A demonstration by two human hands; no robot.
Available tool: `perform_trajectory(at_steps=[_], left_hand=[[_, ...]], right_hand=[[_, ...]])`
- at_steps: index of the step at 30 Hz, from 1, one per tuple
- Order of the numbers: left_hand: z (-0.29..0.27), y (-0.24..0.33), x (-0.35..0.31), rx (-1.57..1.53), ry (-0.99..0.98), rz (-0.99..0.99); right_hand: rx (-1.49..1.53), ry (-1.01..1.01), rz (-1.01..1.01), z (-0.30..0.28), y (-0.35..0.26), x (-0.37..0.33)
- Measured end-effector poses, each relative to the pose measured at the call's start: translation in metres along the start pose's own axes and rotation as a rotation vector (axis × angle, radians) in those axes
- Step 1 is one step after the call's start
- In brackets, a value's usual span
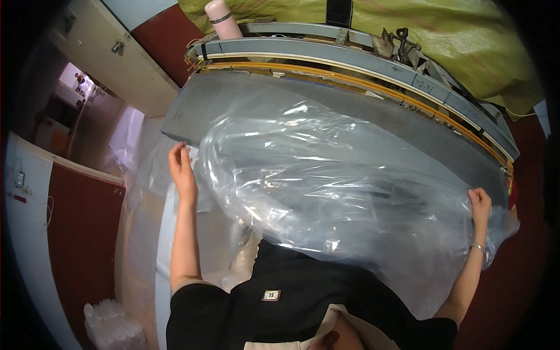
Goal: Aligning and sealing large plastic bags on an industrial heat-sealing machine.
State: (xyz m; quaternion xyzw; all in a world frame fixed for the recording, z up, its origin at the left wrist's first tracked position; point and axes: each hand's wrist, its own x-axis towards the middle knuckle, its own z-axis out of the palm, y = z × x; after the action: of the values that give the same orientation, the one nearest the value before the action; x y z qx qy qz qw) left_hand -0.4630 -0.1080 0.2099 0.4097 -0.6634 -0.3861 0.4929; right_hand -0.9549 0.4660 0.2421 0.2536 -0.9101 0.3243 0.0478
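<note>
A wide, crumpled sheet of clear plastic film (pixel 326 181) spreads in front of me, over a grey work surface (pixel 233 87) and down against my body. My left hand (pixel 184 172) is raised at the film's left side. Its fingers are bent together by the film edge, and they seem to pinch it, though the contact is small in view. Out to the right, my right hand (pixel 480 204) grips the film's right side between thumb and fingers. A bunched end of film hangs beyond that wrist, which wears a bracelet (pixel 478 248).
Behind the surface runs a long grey metal frame (pixel 361 55) with orange strips and a clamp-like fitting (pixel 401 41). A pink bottle (pixel 223 20) stands at its left end. Yellow-green sheeting (pixel 455 41) hangs behind. At left are an open door (pixel 111 52) and bundled plastic (pixel 114 326).
</note>
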Motion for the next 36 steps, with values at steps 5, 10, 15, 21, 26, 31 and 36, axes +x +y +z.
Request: perform_trajectory(at_steps=[5, 10, 15, 21, 26, 31, 36], left_hand=[[0.03, 0.001, -0.124, -0.543, -0.049, -0.588], [0.023, -0.026, -0.092, -0.509, 0.01, -0.727], [-0.026, -0.026, 0.03, 1.182, -0.14, 0.289], [0.038, 0.049, 0.069, 0.335, -0.62, 0.453], [0.069, 0.091, 0.07, 0.414, -0.979, 0.159], [0.086, 0.097, 0.078, 0.257, -1.183, 0.01], [0.081, 0.1, 0.082, 0.449, -1.339, -0.007]], right_hand=[[0.118, -0.002, 0.051, -0.013, 0.047, -0.015], [0.132, 0.034, 0.02, -0.02, 0.076, -0.012], [0.016, 0.171, 0.042, -0.042, 0.106, -0.017], [-0.063, 0.246, 0.061, -0.044, 0.117, -0.026], [-0.089, 0.225, 0.126, -0.045, 0.119, -0.024], [-0.078, 0.247, 0.089, -0.043, 0.126, -0.025], [-0.03, 0.225, 0.142, -0.043, 0.125, -0.026]])
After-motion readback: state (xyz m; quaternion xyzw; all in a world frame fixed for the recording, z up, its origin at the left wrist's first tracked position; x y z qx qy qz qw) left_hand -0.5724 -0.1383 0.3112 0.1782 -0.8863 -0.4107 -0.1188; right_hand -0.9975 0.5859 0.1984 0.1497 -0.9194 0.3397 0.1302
